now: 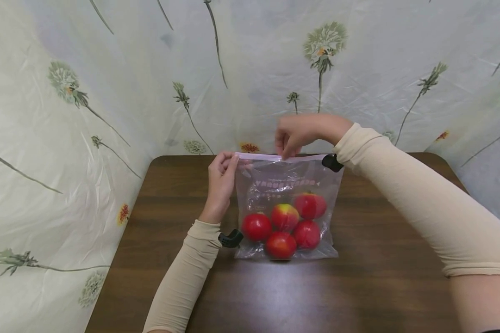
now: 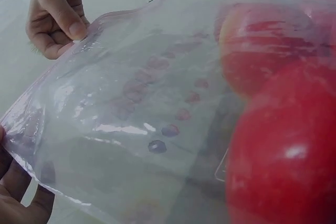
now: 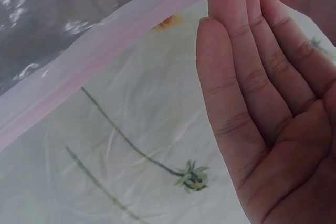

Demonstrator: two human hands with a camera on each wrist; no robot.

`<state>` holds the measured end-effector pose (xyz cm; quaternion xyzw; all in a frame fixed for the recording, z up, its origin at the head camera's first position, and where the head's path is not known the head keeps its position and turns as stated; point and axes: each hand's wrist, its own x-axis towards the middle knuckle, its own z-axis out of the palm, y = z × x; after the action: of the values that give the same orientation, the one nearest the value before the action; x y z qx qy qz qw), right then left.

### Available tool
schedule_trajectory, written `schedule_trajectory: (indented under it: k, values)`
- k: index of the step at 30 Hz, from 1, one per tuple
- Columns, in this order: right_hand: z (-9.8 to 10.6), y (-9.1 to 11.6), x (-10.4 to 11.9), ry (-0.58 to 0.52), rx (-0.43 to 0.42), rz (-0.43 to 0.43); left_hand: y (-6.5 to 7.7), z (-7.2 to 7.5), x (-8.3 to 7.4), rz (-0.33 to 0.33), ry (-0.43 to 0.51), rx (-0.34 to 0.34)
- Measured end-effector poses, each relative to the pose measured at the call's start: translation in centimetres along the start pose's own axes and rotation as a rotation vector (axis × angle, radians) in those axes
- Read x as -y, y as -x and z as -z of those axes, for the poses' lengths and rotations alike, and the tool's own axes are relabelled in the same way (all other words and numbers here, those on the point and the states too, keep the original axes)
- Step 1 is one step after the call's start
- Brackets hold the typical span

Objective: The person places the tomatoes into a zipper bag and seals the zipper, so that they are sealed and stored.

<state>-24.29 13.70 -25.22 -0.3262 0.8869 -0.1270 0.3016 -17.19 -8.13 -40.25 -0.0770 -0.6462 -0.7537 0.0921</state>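
Note:
A clear zip bag (image 1: 246,192) with a pink top strip (image 1: 258,157) holds several red fruits that look like apples (image 1: 281,245), gathered in its lower half. My left hand (image 1: 220,185) pinches the bag's upper left corner between thumb and fingers. Around the middle of the top strip, my right hand (image 1: 301,132) pinches the edge with thumb and fingertips. In the right wrist view, a small pale piece sits on the strip at the thumb of that hand (image 3: 294,103); whether it is a slider I cannot tell. Faint pink lettering (image 1: 284,183) marks the bag's front.
Beneath the bag is a dark brown wooden table (image 1: 383,222). A pale sheet with dandelion prints (image 1: 250,92) hangs behind it and along the left. Black wrist cameras (image 1: 231,238) sit at both cuffs, close to the bag's sides.

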Motion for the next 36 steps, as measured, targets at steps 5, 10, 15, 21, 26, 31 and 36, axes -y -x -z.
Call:
schedule_trajectory:
  k: [5,10,15,21,26,31,36]
  values:
    - [0.1,0.5,-0.7,0.008,-0.002,0.005,-0.1,0.2,0.1,-0.008,0.016,0.002]
    - [0.1,1.2,-1.0,0.0,-0.002,0.015,-0.1,0.3,0.1,-0.008,0.012,0.001]
    - [0.1,1.8,-1.5,0.008,-0.003,0.019,-0.1,0.4,0.0,-0.009,0.016,-0.002]
    - [0.3,2.6,-2.4,-0.001,0.021,-0.011,-0.1,0.8,0.0,0.0,-0.013,-0.026]
    - [0.3,3.4,-3.1,-0.02,0.036,-0.044,-0.1,1.1,0.0,0.008,-0.008,-0.029]
    - [0.2,3.9,-3.7,-0.034,0.031,-0.053,-0.1,1.3,-0.1,0.011,-0.019,-0.037]
    - [0.1,4.4,-4.2,-0.042,0.039,-0.053,-0.2,1.3,0.0,0.013,-0.046,-0.052]
